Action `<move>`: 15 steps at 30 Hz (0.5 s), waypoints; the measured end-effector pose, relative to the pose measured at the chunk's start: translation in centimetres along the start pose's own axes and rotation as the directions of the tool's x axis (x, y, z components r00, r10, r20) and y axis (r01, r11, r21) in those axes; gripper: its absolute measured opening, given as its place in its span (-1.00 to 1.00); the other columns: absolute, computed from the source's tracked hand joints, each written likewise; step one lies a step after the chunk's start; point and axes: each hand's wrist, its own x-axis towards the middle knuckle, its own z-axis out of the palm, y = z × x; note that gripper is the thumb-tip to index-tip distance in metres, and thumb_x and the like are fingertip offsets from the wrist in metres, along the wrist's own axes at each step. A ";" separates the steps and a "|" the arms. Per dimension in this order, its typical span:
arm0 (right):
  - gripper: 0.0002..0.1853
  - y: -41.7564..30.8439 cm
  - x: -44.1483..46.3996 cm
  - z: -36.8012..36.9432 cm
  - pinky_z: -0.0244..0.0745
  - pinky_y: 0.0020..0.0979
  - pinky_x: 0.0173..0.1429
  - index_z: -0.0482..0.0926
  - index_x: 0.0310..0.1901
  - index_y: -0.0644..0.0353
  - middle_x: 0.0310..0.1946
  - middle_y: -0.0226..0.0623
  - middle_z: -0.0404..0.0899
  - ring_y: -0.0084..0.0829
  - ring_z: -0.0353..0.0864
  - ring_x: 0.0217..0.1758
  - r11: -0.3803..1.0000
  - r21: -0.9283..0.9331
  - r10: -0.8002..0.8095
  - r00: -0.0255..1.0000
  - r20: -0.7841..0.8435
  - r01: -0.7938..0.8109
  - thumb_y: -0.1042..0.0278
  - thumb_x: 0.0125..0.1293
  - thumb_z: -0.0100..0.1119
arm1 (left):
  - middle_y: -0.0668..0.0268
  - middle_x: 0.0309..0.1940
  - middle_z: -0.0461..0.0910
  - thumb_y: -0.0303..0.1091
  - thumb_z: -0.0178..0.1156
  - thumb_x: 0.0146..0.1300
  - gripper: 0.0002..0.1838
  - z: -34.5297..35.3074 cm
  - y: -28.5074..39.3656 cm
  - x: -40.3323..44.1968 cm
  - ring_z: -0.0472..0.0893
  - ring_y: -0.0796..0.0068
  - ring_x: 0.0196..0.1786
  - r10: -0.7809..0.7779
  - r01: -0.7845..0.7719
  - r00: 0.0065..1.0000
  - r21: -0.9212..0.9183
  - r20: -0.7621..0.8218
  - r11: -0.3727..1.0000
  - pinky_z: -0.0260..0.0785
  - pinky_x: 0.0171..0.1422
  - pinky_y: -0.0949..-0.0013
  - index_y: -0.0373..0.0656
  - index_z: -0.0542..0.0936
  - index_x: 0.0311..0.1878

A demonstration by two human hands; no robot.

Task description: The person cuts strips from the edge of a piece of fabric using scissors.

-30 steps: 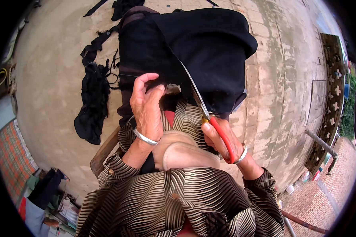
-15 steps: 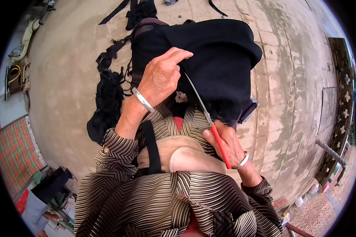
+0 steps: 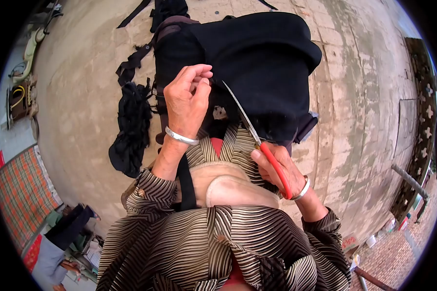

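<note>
Red-handled scissors (image 3: 277, 169) are held in my right hand (image 3: 280, 167), their long blades slanting up and left, close together, across the black cloth (image 3: 262, 63). This large cloth lies folded in a thick pile in front of me. My left hand (image 3: 188, 99) is raised over the cloth's left part, left of the blade tips. Its fingers are curled toward the thumb in a pinch, and whatever may be between them is too small to make out. A black strip (image 3: 186, 179) hangs over the pale cloth on my lap.
Black scraps (image 3: 130, 128) lie heaped on the concrete floor (image 3: 77, 106) left of the cloth, with more strips (image 3: 167, 12) beyond. At far left are a plaid cloth (image 3: 26, 182) and another person's legs (image 3: 56, 250). A patterned low wall (image 3: 422, 97) stands right.
My left hand has moved left and slightly down, away from the middle of the black cloth, and its stretched fingers have curled in. The scissors have stayed nearly in place.
</note>
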 end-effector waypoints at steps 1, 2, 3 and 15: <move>-0.48 0.0 0.1 -0.1 0.21 -0.25 -0.44 0.32 -0.55 0.38 -0.70 -0.13 0.20 -0.21 0.20 -0.62 0.998 0.062 0.015 1.000 0.008 -0.016 0.09 0.40 0.13 | 0.31 -0.28 0.64 -0.59 0.11 0.26 -0.81 0.2 0.2 0.1 0.59 0.62 -0.33 0.024 -0.023 1.000 0.051 0.000 0.998 0.47 -0.16 0.56 -0.34 0.64 -0.11; -0.48 0.0 0.1 -0.2 0.20 -0.27 -0.44 0.33 -0.56 0.38 -0.70 -0.18 0.19 -0.28 0.18 -0.61 0.992 0.122 0.030 0.999 0.018 -0.032 0.09 0.41 0.12 | 0.32 -0.31 0.63 -0.57 0.15 0.26 -0.85 0.4 0.3 0.2 0.56 0.64 -0.37 0.047 -0.047 0.999 0.102 0.000 0.994 0.44 -0.22 0.58 -0.33 0.65 -0.15; -0.48 0.1 0.1 -0.2 0.20 -0.27 -0.44 0.33 -0.56 0.38 -0.70 -0.18 0.19 -0.28 0.18 -0.61 0.992 0.120 0.032 0.999 0.019 -0.034 0.09 0.41 0.12 | 0.32 -0.31 0.63 -0.57 0.15 0.26 -0.85 0.6 0.3 0.3 0.56 0.64 -0.37 0.045 -0.045 0.999 0.100 -0.002 0.994 0.44 -0.22 0.58 -0.33 0.65 -0.15; -0.53 1.3 -0.5 1.4 0.23 -0.23 -0.49 0.30 -0.49 0.36 -0.73 -0.05 0.23 -0.15 0.27 -0.66 0.962 -0.221 -0.191 0.975 -0.117 0.162 0.11 0.34 0.21 | 0.17 -0.23 0.38 -0.36 0.49 -0.16 -0.56 1.7 -0.3 -1.1 0.40 0.11 -0.10 0.218 -0.066 0.949 0.536 -0.226 0.842 0.24 0.03 0.15 -0.17 0.44 -0.25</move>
